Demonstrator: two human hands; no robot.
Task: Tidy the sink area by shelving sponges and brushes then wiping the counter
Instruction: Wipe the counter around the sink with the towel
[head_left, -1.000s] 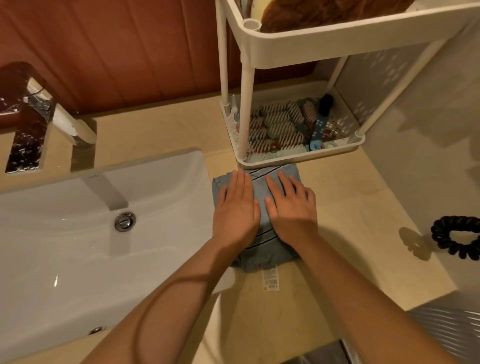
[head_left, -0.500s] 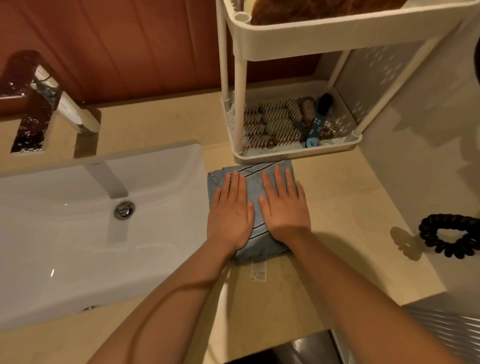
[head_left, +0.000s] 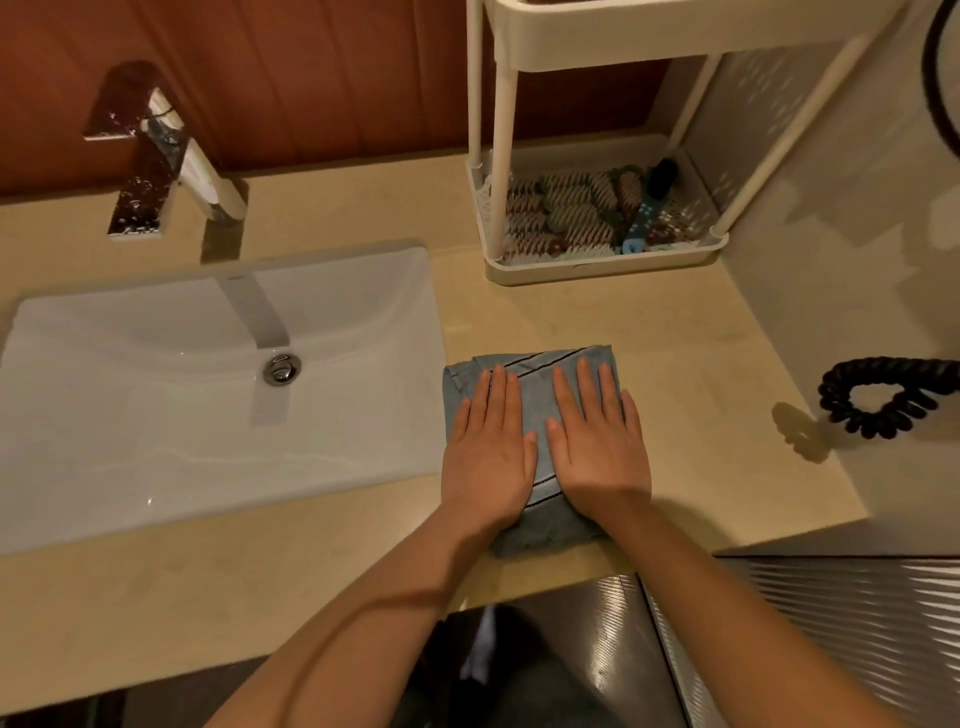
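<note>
A folded blue-grey cloth (head_left: 535, 395) with dark stripes lies on the beige counter (head_left: 701, 364), just right of the sink. My left hand (head_left: 488, 447) and my right hand (head_left: 597, 441) lie side by side flat on it, fingers straight, pressing it down. At the back stands a white two-tier rack (head_left: 602, 260); its lower tray holds several striped sponges (head_left: 566, 213) and a blue-handled brush (head_left: 641, 223) with a black end.
A white rectangular sink (head_left: 156, 415) with a chrome drain (head_left: 281, 369) fills the left. The chrome faucet (head_left: 156, 156) stands behind it. A black coiled cord (head_left: 878, 395) hangs by the right wall. The counter's front edge runs close below my wrists.
Both hands have slid the cloth toward me along the counter, away from the rack's lower tray. A gap of bare counter now shows between cloth and rack.
</note>
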